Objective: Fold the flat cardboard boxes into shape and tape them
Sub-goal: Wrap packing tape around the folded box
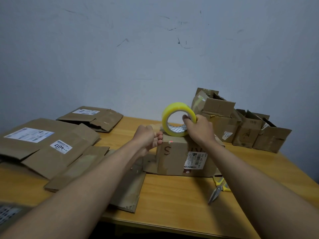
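Note:
A folded cardboard box (174, 157) with a white label stands on the wooden table (172, 200) at the centre. On its top stands a yellow tape roll (165, 121) on edge. My right hand (200, 130) grips the roll's right side, fingers curled through the hole. My left hand (148, 138) sits at the box's top left corner with fingers curled against the edge; what they pinch is too small to tell.
Flat cardboard boxes lie at the left (43, 147) and back left (93, 118), with more flat sheets (127, 192) under my left arm. Several folded boxes (241, 128) stand at the back right. Yellow-handled scissors (218, 188) lie right of the box, near the front.

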